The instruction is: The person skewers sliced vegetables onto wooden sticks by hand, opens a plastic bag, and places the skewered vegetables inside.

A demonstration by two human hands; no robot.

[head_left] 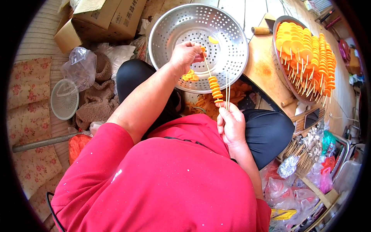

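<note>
My left hand (pixel 185 57) is closed over a large perforated metal basin (pixel 160 33), pinching an orange round slice (pixel 203 49) at the upper end of a thin wooden skewer (pixel 208 63). Several orange slices (pixel 215 88) are threaded in a row on the skewer's lower part. Below them, my right hand (pixel 232 123) grips the skewer's lower end, along with bare sticks (pixel 228 87) that point upward. Inside the basin lie a small heap of loose slices (pixel 190 76) and a single yellow-orange piece (pixel 213 40).
At the right, a metal bowl (pixel 275 50) holds many loaded skewers (pixel 305 50), beside a wooden board (pixel 261 69) and a wooden-handled tool (pixel 260 30). A cardboard box (pixel 110 19) and white mesh basket (pixel 64 99) are at left. Sticks and plastic bags (pixel 284 193) lie lower right.
</note>
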